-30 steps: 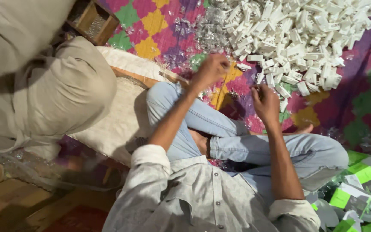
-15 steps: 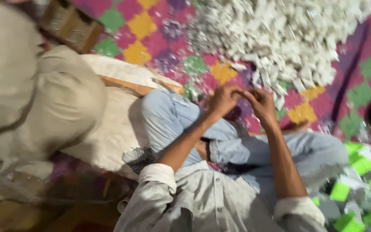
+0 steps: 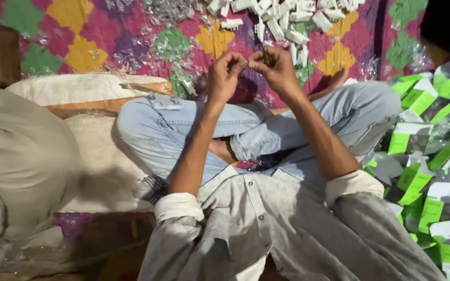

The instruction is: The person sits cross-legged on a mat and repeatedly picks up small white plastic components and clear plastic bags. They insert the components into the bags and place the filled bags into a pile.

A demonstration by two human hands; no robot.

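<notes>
Two hands (image 3: 253, 73) — small white blocks (image 3: 279, 23)

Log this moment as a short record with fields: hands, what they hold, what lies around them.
left hand: raised in front of the crossed legs, fingers curled, meeting the right hand
right hand: fingertips pinched against the left hand's
held item: something small between both hands; too hidden to name
small white pieces: a heap on the patchwork mat, just beyond the hands
green and white cards: piled at the person's right
pale sack: at the person's left
</notes>
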